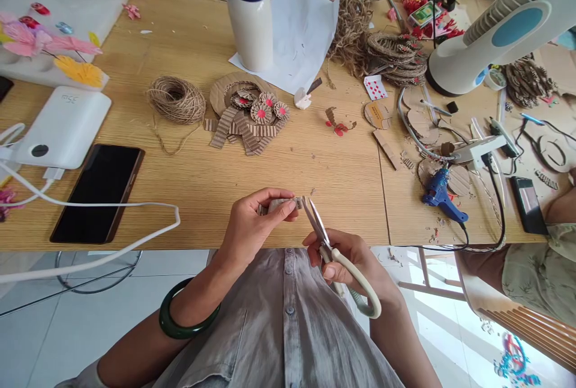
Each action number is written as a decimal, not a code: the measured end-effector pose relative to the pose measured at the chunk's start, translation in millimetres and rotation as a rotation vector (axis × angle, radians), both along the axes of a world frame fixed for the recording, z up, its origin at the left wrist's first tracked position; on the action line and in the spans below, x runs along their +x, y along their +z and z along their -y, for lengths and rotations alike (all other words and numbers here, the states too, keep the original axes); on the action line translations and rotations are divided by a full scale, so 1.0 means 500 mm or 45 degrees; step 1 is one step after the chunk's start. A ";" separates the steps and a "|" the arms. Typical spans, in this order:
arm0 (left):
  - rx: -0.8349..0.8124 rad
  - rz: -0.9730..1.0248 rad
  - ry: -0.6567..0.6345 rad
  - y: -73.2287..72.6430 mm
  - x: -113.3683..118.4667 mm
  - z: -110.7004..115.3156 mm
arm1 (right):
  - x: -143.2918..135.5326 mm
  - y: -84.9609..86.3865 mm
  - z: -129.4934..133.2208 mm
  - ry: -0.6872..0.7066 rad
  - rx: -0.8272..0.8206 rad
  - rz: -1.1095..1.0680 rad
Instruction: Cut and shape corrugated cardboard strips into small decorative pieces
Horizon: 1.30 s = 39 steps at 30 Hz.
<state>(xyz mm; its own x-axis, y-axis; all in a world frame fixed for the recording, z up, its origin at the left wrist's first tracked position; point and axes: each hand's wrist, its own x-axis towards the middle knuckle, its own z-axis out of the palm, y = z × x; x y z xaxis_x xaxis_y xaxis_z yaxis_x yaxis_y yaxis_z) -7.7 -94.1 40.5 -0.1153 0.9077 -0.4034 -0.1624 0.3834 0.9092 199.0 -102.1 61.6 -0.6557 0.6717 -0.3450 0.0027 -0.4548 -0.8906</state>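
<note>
Over the front edge of the table, my left hand (254,220) pinches a small strip of corrugated cardboard (300,202) between thumb and fingers; most of it is hidden by the fingers. In my right hand (348,259) is a pair of scissors (327,238) with cream handles, closed in by thumb and fingers. The blades are slightly parted, and their tips are right beside the strip's right end. Whether they touch it I cannot tell. Farther back lies a cardboard wreath piece (220,97) with red-centred cardboard flowers (261,113) and corrugated strips on it.
A twine ball (176,99), a white flask (249,22) and a phone (98,193) stand or lie around the work. White cables (135,203) cross the left side. To the right are a blue glue gun (443,196), a power strip (479,151), a white fan (486,34) and another person's arm (562,205).
</note>
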 end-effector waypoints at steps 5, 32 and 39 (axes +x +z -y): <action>0.037 -0.015 0.015 0.008 0.002 0.003 | -0.002 -0.015 0.001 0.026 -0.006 0.004; 0.193 -0.089 0.097 -0.001 0.010 0.012 | -0.019 -0.030 0.012 -0.118 -0.174 -0.226; 0.183 -0.014 0.152 -0.009 0.018 0.013 | -0.046 -0.065 0.029 -0.248 -0.263 -0.405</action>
